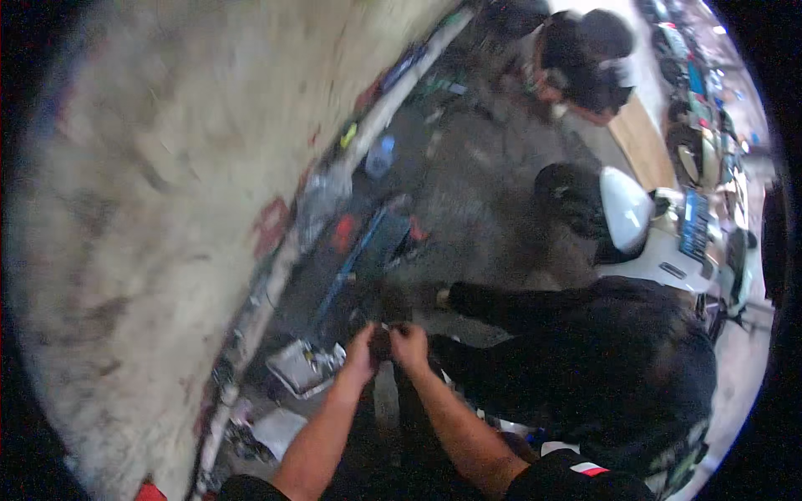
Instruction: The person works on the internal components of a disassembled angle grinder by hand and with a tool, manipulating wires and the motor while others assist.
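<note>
My left hand [361,351] and my right hand [410,346] are close together in front of me at the lower middle. The fingers of both are bent inward and closed. Between them is something small and dark, with a pale glint at its upper edge; blur hides what it is. A light-coloured tray [288,373] with small loose parts in it lies on the floor, left of my left hand. Beyond my hands, a long thin blue strip [355,259] lies slanting on the floor.
A person in dark clothes [585,359] is close on my right, by a white motor scooter [656,259]. Stained wall [167,209] runs along the left. At its foot lie clear plastic [322,200], a blue item [380,156] and white paper [278,430]. Dark rounded objects [585,58] stand at the back.
</note>
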### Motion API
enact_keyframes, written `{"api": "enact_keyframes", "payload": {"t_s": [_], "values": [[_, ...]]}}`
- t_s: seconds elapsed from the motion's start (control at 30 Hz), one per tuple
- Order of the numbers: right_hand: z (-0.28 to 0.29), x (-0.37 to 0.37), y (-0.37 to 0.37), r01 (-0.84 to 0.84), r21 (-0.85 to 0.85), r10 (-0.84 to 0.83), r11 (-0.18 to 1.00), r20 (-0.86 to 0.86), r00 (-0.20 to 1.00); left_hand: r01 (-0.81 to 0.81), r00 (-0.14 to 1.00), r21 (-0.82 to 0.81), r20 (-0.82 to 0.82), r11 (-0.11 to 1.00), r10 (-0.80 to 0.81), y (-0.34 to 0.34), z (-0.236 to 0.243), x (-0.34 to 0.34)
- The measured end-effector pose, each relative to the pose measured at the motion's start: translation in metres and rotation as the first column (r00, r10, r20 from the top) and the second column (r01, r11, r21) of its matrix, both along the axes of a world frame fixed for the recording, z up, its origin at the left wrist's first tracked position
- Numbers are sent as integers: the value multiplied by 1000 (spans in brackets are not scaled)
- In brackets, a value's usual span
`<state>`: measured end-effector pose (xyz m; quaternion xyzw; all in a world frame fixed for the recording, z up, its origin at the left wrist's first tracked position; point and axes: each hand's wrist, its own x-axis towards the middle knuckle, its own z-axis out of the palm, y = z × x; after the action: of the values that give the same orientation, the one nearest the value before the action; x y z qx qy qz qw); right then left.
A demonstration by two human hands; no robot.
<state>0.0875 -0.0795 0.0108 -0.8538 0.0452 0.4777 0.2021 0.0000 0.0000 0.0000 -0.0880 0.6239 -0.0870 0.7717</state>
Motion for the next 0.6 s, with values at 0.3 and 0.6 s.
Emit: {"api": "enact_keyframes", "payload": {"t_s": [0.3, 0.6], "values": [[96, 149, 103, 740, 563, -122, 369, -760, 639, 409, 258, 889, -330, -207, -908, 151, 305, 142], [190, 255, 152, 653, 598, -423, 465, -498, 757, 711, 505, -223, -498, -667, 705, 332, 358, 105]]}}
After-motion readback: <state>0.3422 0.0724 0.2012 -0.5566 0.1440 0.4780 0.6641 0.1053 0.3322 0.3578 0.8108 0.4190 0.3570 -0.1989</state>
